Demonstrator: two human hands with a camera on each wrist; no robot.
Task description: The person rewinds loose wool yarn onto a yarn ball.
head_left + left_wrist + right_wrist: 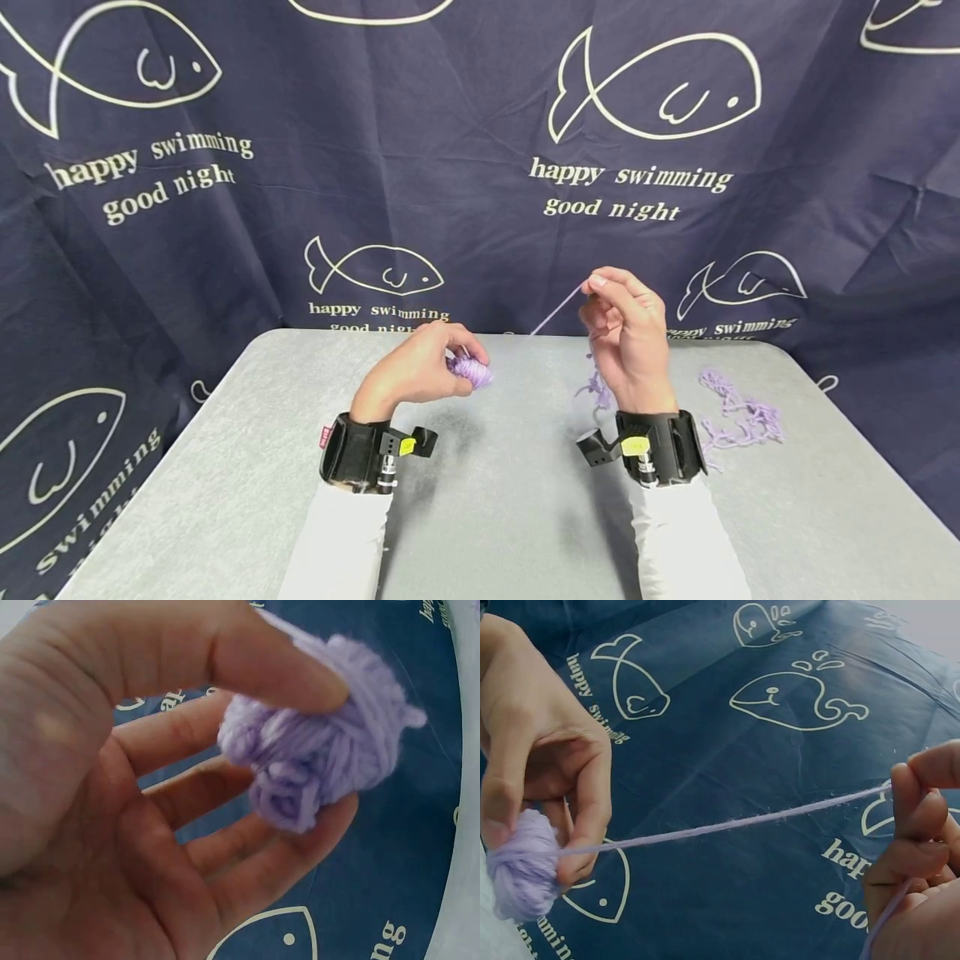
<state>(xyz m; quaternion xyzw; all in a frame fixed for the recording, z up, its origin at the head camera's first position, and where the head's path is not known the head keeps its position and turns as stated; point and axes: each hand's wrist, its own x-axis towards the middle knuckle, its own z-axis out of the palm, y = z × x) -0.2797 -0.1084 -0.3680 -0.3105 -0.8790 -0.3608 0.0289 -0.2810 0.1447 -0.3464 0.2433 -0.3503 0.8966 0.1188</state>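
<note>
A small ball of lilac yarn [330,735] is gripped between the thumb and fingers of my left hand [423,364]. In the head view the ball [471,371] hangs above the table, partly covered by those fingers. My right hand [628,329] is raised higher, to the right, and pinches a strand of yarn [735,823] between thumb and forefinger. That strand runs taut from the ball to the pinch in the right wrist view. Below the pinch, the yarn passes through the curled lower fingers and trails down from the palm.
Loose, crinkled lilac yarn [742,414] lies on the grey table [495,517] at the right. More of it [596,387] shows beside the right hand, partly hidden. A dark blue curtain [480,167] with fish drawings hangs behind the table's far edge.
</note>
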